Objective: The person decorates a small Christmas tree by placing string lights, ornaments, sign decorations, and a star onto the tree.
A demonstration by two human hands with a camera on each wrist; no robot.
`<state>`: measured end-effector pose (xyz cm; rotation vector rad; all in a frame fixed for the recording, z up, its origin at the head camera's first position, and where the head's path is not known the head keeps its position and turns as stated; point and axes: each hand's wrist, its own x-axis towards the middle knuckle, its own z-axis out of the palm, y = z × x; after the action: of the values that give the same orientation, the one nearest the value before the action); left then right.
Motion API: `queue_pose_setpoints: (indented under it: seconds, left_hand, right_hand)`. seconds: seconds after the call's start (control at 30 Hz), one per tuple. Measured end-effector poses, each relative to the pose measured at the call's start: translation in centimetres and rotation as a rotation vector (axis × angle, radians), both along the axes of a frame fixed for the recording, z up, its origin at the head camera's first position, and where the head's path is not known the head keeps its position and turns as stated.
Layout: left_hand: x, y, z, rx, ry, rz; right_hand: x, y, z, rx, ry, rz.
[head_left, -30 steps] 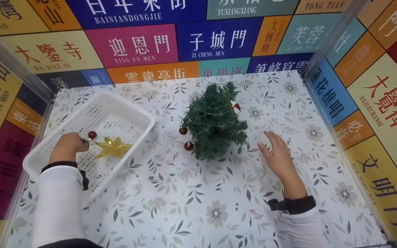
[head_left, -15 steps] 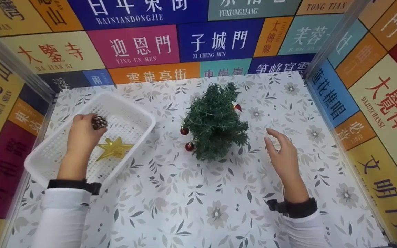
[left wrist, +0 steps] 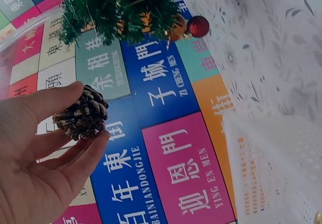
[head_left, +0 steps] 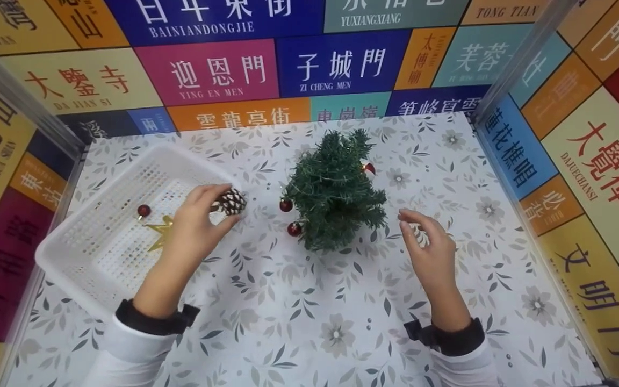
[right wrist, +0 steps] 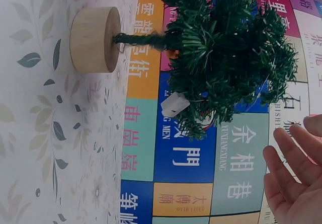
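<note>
My left hand [head_left: 194, 226] pinches a brown pine cone with pale tips [head_left: 231, 201] between thumb and fingers, over the right rim of the white basket [head_left: 67, 226]. In the left wrist view the pine cone [left wrist: 83, 112] shows between the fingertips. A small green Christmas tree [head_left: 336, 193] stands to the right of that hand, with red baubles [head_left: 294, 229] on its left side. Right of the tree, my right hand [head_left: 432, 250] hovers with loosely bent fingers and holds nothing. The right wrist view shows the tree's round wooden base [right wrist: 93, 40] and a white box [right wrist: 174, 104] among its branches.
Inside the basket lie a gold star [head_left: 160, 234], partly hidden by my left arm, and a red bauble [head_left: 143, 210]. A red and white ornament [head_left: 368, 169] hangs on the tree's right side. Panels with lettering [head_left: 223, 70] wall in the floral-covered table [head_left: 336, 333].
My left hand has lifted the pine cone out of the basket and carried it right, toward the tree. My right hand has shifted slightly toward the near side, its fingers a little more bent.
</note>
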<state>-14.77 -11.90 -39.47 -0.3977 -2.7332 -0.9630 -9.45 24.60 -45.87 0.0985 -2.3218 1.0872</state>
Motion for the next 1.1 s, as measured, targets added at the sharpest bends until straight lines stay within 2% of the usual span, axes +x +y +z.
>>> queue_pose_setpoints:
  seconds: [0.23, 0.43, 0.57, 0.67, 0.87, 0.93, 1.0, 1.1]
  left_hand:
    - [1.9, 2.7, -0.4, 0.067, 0.010, -0.119]
    - [3.7, 5.0, -1.3, 0.101, 0.056, -0.246]
    - [4.8, 6.2, -2.3, 0.172, 0.092, -0.345]
    - [5.4, 7.0, -3.1, 0.246, 0.091, -0.399]
    - [6.4, 8.1, -4.3, 0.367, 0.080, -0.440]
    - [6.6, 8.3, -4.7, 0.398, 0.082, -0.444]
    - [6.8, 8.5, -5.0, 0.425, 0.086, -0.444]
    - [7.0, 8.6, -5.4, 0.447, 0.092, -0.436]
  right_hand:
    - [0.6, -1.7, 0.1, -0.001, 0.018, 0.080]
    - [1.0, -3.5, 0.1, -0.002, 0.000, 0.165]
    - [1.3, -4.8, -0.2, 0.019, -0.016, 0.220]
    - [1.6, -5.7, -0.4, 0.055, -0.056, 0.259]
    - [2.2, -6.8, -0.7, 0.079, -0.232, 0.350]
    - [2.3, -7.0, -0.7, 0.067, -0.265, 0.367]
    - [2.3, -7.1, -0.7, 0.034, -0.251, 0.379]
    - [2.3, -7.3, -0.7, -0.046, -0.175, 0.380]
